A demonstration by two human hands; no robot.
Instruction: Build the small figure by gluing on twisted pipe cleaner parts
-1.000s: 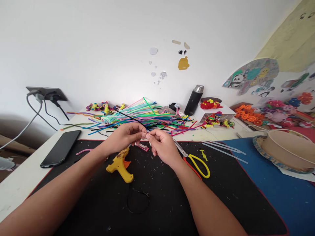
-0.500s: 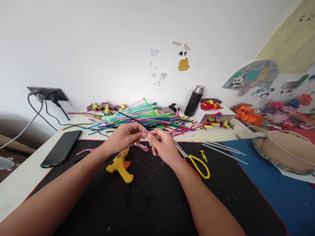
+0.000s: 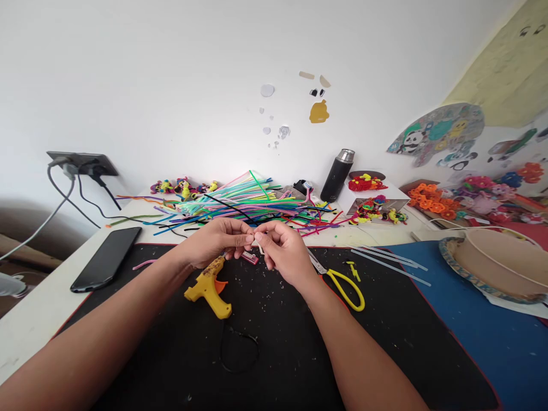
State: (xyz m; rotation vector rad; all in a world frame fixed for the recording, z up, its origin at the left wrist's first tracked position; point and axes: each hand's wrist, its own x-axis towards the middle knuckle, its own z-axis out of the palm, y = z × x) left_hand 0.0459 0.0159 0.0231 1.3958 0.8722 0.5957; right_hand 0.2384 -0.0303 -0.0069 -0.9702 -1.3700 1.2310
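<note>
Left hand [image 3: 222, 240]: turned and lowered slightly since the earlier frame, its lower fingers reaching closer to the right hand [image 3: 285, 251], which has hardly moved.
Left grip: thumb and forefinger are pressed together; whatever lies between their tips is too small to tell.
Right grip: thumb and forefinger pinch what looks like a small pale piece [image 3: 261, 249], while the other fingers curl beneath.
Pale piece: just under the right thumb, close to where the two hands' fingertips meet, above the black mat [image 3: 278, 342].
Black stem [image 3: 226, 205]: slants from the pile down toward the left fingers; whether it is held cannot be told.
Pink-red clip [image 3: 250, 259]: lies below the joined fingers, partly covered.
Glue gun [image 3: 209, 288]: yellow with an orange trigger, on the mat near the left wrist.
Pink stem [image 3: 144, 264]: beside the left forearm, which now covers more of it.
Scissors [image 3: 324, 270]: just beyond the right wrist, partly hidden by the forearm, one yellow handle showing.
Pile of fuzzy stems [image 3: 244, 200]: many colours, behind the hands, along the wall.
Phone [image 3: 106, 260]: dark screen up, left of the hands, partly on the mat.
</note>
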